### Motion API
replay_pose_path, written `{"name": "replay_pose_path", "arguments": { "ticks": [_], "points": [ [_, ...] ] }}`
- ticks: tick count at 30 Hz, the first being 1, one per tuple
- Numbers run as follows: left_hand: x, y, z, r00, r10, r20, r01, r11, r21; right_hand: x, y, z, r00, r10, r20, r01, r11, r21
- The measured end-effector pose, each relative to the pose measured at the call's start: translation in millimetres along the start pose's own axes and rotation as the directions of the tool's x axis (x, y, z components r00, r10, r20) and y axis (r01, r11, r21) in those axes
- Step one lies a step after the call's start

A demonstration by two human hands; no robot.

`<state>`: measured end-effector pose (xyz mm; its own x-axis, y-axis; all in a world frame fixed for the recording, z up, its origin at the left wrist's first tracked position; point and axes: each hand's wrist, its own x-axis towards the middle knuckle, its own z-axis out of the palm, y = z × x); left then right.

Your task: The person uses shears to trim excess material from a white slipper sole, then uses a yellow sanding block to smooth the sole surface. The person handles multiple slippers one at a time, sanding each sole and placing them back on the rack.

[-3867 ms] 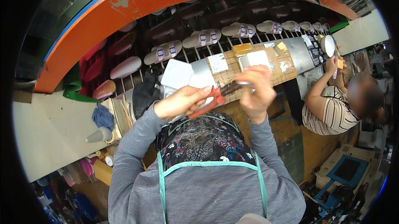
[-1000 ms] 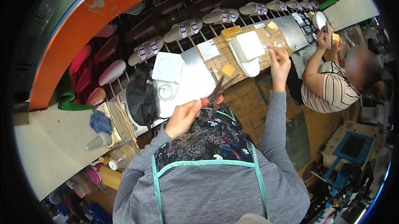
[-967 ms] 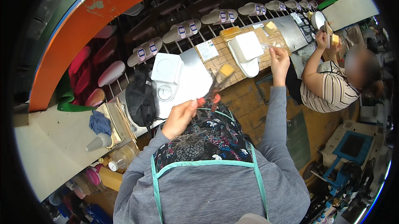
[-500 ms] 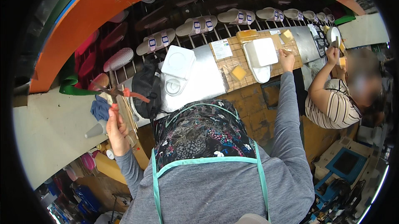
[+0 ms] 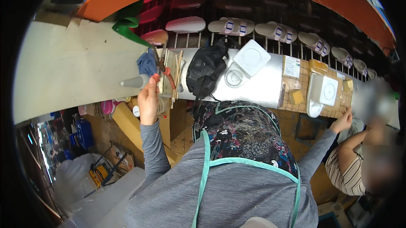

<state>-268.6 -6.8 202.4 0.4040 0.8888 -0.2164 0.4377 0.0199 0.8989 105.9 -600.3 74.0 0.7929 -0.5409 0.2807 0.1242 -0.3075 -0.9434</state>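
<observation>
The left hand (image 5: 148,101) is closed with thumb and fingers on one handle of the red-handled pliers (image 5: 168,72); the other handle stands spread away, unheld. The right hand (image 5: 341,122), fingers drawn narrow, is by the near right edge of the brown gridded board (image 5: 289,85); I cannot tell whether anything sits between its fingertips.

The pliers are at the right end of the pale surface (image 5: 84,67), beside the blue cloth (image 5: 146,63) and near the wooden sticks (image 5: 175,88); whether they rest there is unclear. Held by one handle, they could swing at the pivot, so a firm grip and slow wrist seem wise. Keep the metal tips clear of the cloth and the grey cone (image 5: 134,82).
</observation>
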Motion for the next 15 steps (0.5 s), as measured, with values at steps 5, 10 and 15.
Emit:
{"name": "replay_pose_path", "arguments": {
  "ticks": [5,10,15],
  "points": [
    [2.2,-44.7,5.4,0.999,0.042,0.007,-0.042,0.939,0.343,-103.4,-82.1,12.4,0.971,-0.213,0.105,0.232,0.947,-0.221],
    [22.6,-106.9,45.8,0.993,-0.117,-0.029,0.119,0.92,0.373,-175.7,-108.2,37.3,0.814,-0.356,0.459,0.472,0.866,-0.164],
    [53.0,-151.2,61.2,0.988,-0.149,-0.03,0.148,0.9,0.409,-193.7,-102.8,48.5,0.785,-0.236,0.573,0.409,0.892,-0.192]
  ]
}}
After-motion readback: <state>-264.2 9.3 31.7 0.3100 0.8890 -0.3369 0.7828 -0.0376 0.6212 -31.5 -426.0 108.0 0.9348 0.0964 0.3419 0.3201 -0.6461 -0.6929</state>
